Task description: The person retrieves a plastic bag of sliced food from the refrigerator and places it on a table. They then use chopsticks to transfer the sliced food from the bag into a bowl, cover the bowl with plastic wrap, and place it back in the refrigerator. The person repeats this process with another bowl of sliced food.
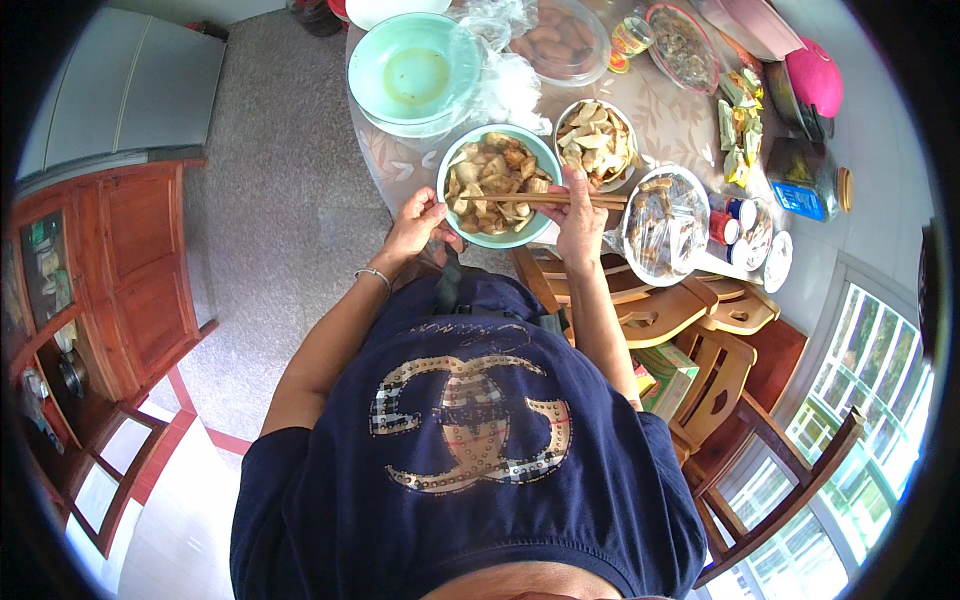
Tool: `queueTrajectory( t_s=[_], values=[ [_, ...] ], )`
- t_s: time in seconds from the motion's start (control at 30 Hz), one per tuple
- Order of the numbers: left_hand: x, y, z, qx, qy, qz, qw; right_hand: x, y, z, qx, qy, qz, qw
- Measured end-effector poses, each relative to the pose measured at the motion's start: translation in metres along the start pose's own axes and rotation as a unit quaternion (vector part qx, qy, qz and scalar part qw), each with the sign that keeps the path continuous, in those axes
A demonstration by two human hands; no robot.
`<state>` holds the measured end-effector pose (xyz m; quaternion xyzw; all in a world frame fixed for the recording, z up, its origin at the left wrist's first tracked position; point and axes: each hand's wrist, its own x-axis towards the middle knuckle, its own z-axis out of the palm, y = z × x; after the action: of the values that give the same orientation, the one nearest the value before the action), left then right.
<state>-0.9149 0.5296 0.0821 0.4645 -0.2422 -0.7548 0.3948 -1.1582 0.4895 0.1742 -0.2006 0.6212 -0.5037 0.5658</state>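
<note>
A mint-green bowl [499, 241] of browned, sliced food [491, 176] is just in front of my body, at the near edge of the table. My left hand [415, 227] grips its left rim, thumb on top and fingers partly hidden beneath. A pair of wooden chopsticks [525, 198] lies level across the bowl, tips over the food. Their thick ends are in my right hand [579, 225], which also rests against the bowl's right rim. Just beyond that hand stands a white bowl [634, 142] heaped with pale slices [596, 139].
A larger mint basin [364, 71] with yellowish residue stands at the back left, beside crumpled clear plastic bags [510, 90]. To the right are a plastic-covered dish [666, 225], cans [724, 227] and a lidded jar [802, 180]. Wooden chairs [667, 311] crowd the table's right side.
</note>
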Motion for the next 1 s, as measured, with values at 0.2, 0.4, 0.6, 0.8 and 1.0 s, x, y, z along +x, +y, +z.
queueTrajectory(
  t_s=[0.2,0.4,0.6,0.8,1.0],
  values=[
    [-0.001,-0.001,-0.001,0.024,0.001,-0.001,1.0,0.007,-0.03,-0.04,0.106,0.032,-0.034,0.993],
    [-0.001,0.003,-0.001,0.017,-0.014,-0.001,1.0,0.033,-0.097,-0.076,0.047,0.175,-0.21,0.961],
    [0.0,0.003,-0.003,0.012,-0.034,-0.005,0.999,0.038,-0.116,-0.061,-0.108,0.172,-0.258,0.945],
    [-0.003,0.003,0.0,0.008,-0.017,0.001,1.0,0.013,-0.129,-0.048,-0.19,0.151,-0.301,0.922],
    [-0.004,0.008,0.003,0.013,-0.016,-0.007,1.0,0.019,-0.111,-0.047,-0.282,0.103,-0.331,0.895]
  ],
)
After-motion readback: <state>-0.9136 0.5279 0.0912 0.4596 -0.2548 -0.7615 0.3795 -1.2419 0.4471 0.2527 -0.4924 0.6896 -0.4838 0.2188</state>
